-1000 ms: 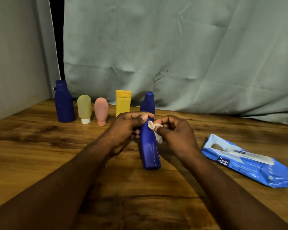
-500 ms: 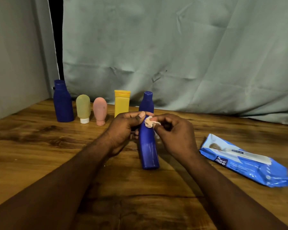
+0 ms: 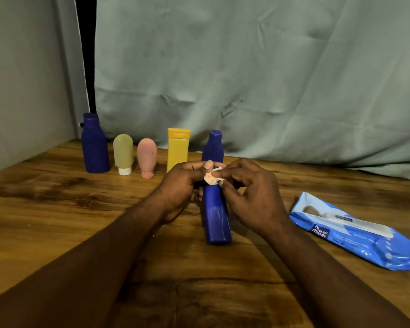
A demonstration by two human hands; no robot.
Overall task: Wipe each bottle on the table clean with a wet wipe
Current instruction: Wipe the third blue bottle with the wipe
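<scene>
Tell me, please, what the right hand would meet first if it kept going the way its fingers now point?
Probably the crumpled white wet wipe at its fingertips, pressed on the tall dark blue plastic bottle. The right hand points leftward, and just beyond the bottle is the left hand; depth is hard to judge.

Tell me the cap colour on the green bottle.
White, on the green bottle, standing cap-down; head view.

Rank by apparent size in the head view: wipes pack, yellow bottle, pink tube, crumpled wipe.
1. wipes pack, though nearest the camera
2. yellow bottle, partly hidden by the left hand
3. pink tube
4. crumpled wipe
</scene>
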